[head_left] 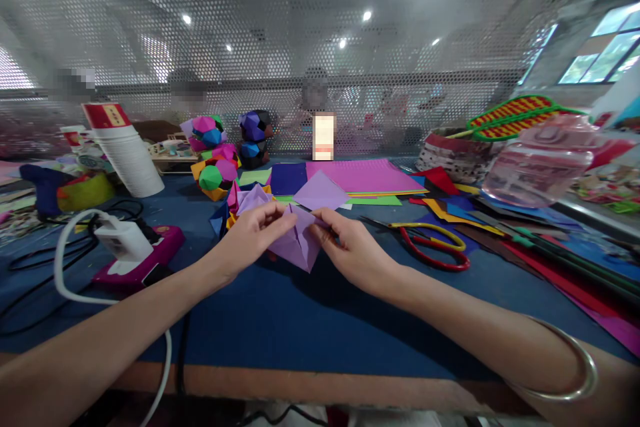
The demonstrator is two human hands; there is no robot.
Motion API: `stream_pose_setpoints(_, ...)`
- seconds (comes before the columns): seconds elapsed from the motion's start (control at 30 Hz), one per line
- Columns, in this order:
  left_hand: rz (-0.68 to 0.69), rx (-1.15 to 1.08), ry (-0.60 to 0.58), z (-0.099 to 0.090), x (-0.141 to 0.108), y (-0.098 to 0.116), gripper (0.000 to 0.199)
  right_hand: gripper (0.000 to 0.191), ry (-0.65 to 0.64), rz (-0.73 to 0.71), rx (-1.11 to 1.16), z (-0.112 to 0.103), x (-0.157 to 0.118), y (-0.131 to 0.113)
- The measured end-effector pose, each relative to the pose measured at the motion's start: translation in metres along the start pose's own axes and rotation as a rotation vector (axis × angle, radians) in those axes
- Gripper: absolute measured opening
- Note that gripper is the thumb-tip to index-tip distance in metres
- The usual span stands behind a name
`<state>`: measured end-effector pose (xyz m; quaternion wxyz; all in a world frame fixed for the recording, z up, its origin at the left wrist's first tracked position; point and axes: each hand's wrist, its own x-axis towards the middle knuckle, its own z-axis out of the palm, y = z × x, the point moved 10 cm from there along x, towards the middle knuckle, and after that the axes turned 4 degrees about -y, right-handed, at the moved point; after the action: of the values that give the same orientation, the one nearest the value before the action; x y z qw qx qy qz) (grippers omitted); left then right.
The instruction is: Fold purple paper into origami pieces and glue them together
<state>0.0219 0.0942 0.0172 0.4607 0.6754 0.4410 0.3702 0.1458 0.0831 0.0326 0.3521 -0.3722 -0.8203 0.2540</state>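
Between my hands is a piece of folded purple paper (296, 248), raised above the blue table top. My left hand (261, 227) pinches its upper left edge, and my right hand (345, 240) grips its upper right side between thumb and fingers. Some fingertips are hidden behind the paper. Just beyond lies a flat lilac paper square (321, 191). Folded paper pieces in purple, yellow and pink (254, 197) sit behind my left hand. To the right of my right hand rest scissors (435, 245) with red and yellow handles.
A magenta power strip (167, 248) with a white charger (123, 240) and cables lies at left, near stacked paper cups (133, 160). Folded paper balls (218, 175) and coloured sheets (365, 175) are behind. Paper strips and a pink transparent jug (540, 167) occupy the right.
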Motion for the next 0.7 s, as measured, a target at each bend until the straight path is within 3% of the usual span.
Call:
stream_pose_setpoints(0.07, 0.006, 0.032, -0.027, 0.003, 0.000, 0.000, 0.029, 0.020, 0.008, 0.039, 0.082, 0.000, 0.000, 0.004)
stream_pose_setpoints(0.23, 0.073, 0.032, 0.153, -0.018, 0.000, 0.007, 0.025, 0.048, -0.014, 0.155, 0.340, 0.008, 0.000, 0.021)
stream_pose_setpoints(0.33, 0.082, -0.010, 0.172, -0.021, 0.000, 0.007, 0.024, 0.055, -0.023, 0.162, 0.359, 0.011, 0.000, 0.024)
stream_pose_setpoints(0.53, 0.069, -0.054, 0.164, -0.016, 0.000, 0.005, 0.024, 0.022, -0.072, 0.089, 0.281, 0.014, 0.002, 0.015)
stream_pose_setpoints(0.7, 0.016, -0.060, 0.111, -0.012, 0.002, -0.002, 0.025, 0.014, -0.074, 0.087, 0.214, 0.012, 0.004, 0.013)
